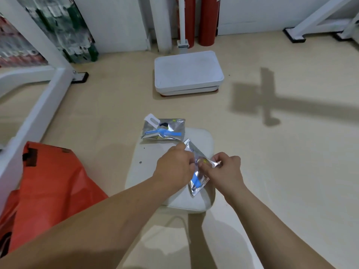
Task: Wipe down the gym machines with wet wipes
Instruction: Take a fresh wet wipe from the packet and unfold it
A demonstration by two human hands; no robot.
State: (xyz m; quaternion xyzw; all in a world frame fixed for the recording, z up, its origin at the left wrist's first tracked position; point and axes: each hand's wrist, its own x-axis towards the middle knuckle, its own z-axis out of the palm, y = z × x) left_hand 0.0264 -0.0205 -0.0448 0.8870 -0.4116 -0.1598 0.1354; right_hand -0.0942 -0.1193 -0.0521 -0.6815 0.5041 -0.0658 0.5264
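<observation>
Wiping not begun, I judge | left hand (174, 165) and right hand (223, 170) both pinch a wipe packet (197, 182) above the seat (153, 171)

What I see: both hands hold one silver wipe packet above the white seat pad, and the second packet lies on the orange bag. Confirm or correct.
Wrong on the second packet: the head view shows it at the far end of the white seat pad, not on the orange bag. The left hand and right hand do hold one silver wipe packet above the pad.
</observation>
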